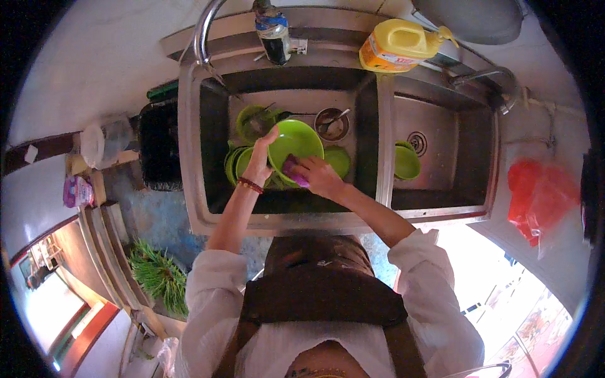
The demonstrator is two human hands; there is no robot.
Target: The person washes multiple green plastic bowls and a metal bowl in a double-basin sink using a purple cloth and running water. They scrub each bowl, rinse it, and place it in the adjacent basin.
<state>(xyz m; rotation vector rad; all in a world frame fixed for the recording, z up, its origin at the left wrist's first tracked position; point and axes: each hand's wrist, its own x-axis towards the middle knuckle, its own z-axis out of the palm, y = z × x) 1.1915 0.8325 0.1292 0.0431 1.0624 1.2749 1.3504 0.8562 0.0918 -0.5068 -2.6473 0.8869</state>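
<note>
My left hand (pixel 261 158) grips the left rim of a green bowl (pixel 295 137), which is tilted towards me over the larger sink basin (pixel 290 203). In my right hand (pixel 321 177) is a purple scrubbing pad (pixel 294 171), pressed against the inside of the bowl near its lower edge. Below lie more green dishes: a stack of bowls (pixel 242 163) at the left, a bowl holding a utensil (pixel 255 118) behind it, and a green dish (pixel 338 160) partly behind my right hand. A metal bowl (pixel 332 124) with a spoon sits at the back right of the basin.
The smaller basin (pixel 439 156) at right holds green bowls (pixel 407 160) beside its drain. Behind the sink stand a chrome faucet (pixel 202 42), a dark bottle (pixel 275 42) and a yellow pump jug (pixel 399 47). A black bin (pixel 160 146) is left; a red plastic bag (pixel 539 193) hangs right.
</note>
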